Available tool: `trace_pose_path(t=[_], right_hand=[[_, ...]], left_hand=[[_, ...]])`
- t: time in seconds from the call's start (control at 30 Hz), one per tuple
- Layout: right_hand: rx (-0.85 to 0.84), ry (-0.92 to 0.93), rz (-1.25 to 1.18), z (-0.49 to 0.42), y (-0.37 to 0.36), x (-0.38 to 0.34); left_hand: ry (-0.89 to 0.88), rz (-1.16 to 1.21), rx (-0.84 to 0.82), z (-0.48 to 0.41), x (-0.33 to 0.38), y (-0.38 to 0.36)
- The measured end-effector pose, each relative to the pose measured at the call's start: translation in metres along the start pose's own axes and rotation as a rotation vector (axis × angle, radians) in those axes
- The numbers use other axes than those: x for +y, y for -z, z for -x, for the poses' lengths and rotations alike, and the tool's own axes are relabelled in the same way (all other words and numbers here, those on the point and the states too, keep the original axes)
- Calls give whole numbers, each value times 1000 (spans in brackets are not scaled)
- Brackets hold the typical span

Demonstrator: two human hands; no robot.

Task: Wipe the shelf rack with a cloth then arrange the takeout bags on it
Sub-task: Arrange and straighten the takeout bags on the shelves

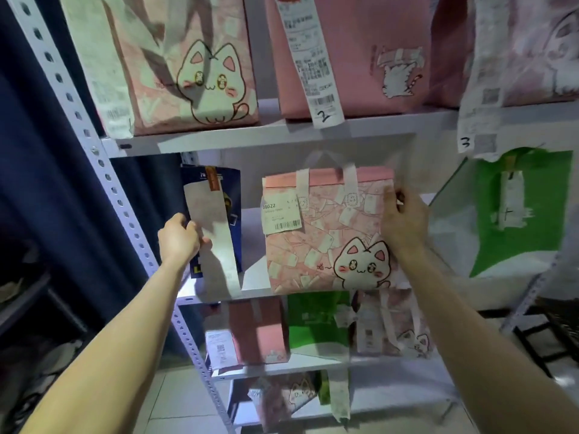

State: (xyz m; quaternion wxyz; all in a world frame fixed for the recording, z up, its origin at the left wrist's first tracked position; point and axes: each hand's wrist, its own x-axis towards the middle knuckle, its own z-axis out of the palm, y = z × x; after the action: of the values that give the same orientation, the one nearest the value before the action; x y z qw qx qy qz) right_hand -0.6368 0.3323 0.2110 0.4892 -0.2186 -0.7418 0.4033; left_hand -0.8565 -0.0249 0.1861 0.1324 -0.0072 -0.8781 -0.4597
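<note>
Left hand [180,238] clamped on the left edge of the blue bag [233,198], thumb on its long receipt [216,242]. Right hand [404,223] pinching the right side of the pink cat bag [326,245]. Both bags upright on the middle shelf [253,274], side by side, small gap between. Green bag [526,214] further right. Shelf above holds more bags, with receipts marked 2 and 3
</note>
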Motion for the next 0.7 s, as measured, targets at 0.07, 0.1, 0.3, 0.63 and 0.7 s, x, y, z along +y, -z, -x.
trace_pose_path(t=[0.07,0.1,0.3,0.63,0.7], right_hand=[[-2,-3,1,-4,-25,-1],[-14,-8,10,-4,-39,1],[-160,-157,81,3,-91,48],[-216,-109,139,-16,-74,56],[-260,-126,139,-13,-65,61]], left_hand=[[1,2,4,-1,-3,8],[-1,-4,-10,-3,-7,11],[-5,-69,2,-3,-26,13],[-377,50,241,59,-20,-38],[-436,51,54,67,-8,-60]])
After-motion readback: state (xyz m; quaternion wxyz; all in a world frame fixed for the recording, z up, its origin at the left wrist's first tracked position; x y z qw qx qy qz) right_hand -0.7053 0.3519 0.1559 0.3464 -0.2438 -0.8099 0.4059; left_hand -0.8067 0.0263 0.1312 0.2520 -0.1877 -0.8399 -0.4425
